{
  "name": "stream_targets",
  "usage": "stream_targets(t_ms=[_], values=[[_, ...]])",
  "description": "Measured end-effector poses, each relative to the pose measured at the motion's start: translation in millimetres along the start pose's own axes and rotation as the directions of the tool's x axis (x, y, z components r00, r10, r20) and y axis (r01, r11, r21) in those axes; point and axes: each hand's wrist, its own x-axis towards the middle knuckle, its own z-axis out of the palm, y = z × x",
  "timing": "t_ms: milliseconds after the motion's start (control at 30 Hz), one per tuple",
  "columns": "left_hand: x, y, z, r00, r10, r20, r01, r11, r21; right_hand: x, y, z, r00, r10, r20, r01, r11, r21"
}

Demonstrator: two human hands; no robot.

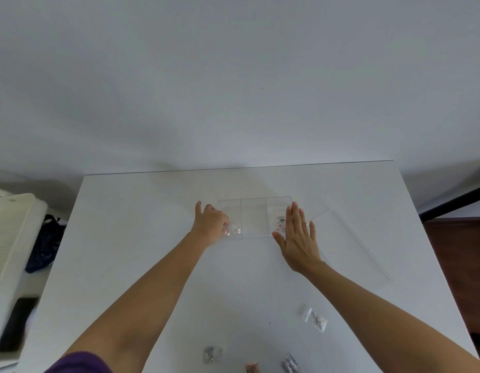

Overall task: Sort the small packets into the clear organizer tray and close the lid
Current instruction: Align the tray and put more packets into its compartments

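A clear organizer tray (253, 211) with three compartments lies at the middle of the white table. My left hand (210, 224) reaches into its left compartment, fingers curled around a small clear packet (234, 229). My right hand (299, 238) lies flat with fingers spread, over the tray's right compartment and front edge, holding nothing. A barcode label (281, 219) shows in that right compartment. The clear lid (351, 243) lies flat on the table to the right of the tray. Several small packets remain near the table's front edge: (316, 320), (212, 355), (251, 368), (291, 363).
The white table (152, 238) stands against a pale wall. Left of it are a white board (10, 238), a dark blue cloth bag (43, 246) and a black object (16, 327). A black bar (454, 204) and dark wood furniture (459, 265) are at the right.
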Motion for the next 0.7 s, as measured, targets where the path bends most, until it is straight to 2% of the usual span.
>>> stream_targets(t_ms=[100, 200, 367, 467, 600, 700], values=[[-8, 4, -3, 1.000, -0.005, 0.023, 0.004, 1.000, 0.031, 0, -1, -1, 1.000, 0.013, 0.012, -0.013, 1.000, -0.012], [-21, 7, -5, 1.000, -0.001, -0.029, 0.002, 0.999, 0.038, 0, -2, -2, 0.999, 0.032, 0.029, -0.031, 0.999, -0.033], [-61, 9, -1, 0.953, 0.032, -0.303, -0.069, 0.991, -0.113, 1, 1, -13, 0.997, -0.001, 0.074, 0.008, 0.995, -0.100], [-96, 8, 13, 0.913, -0.006, -0.407, -0.096, 0.968, -0.230, -14, 4, -21, 0.998, -0.063, 0.011, 0.063, 0.996, -0.061], [-146, 2, 47, 0.927, -0.068, -0.370, -0.090, 0.914, -0.395, -56, 11, -20, 0.996, -0.051, -0.076, 0.055, 0.997, 0.056], [-184, -1, 76, 0.968, -0.124, -0.219, -0.005, 0.861, -0.509, -101, 24, -9, 0.998, -0.051, -0.041, 0.055, 0.991, 0.119]])
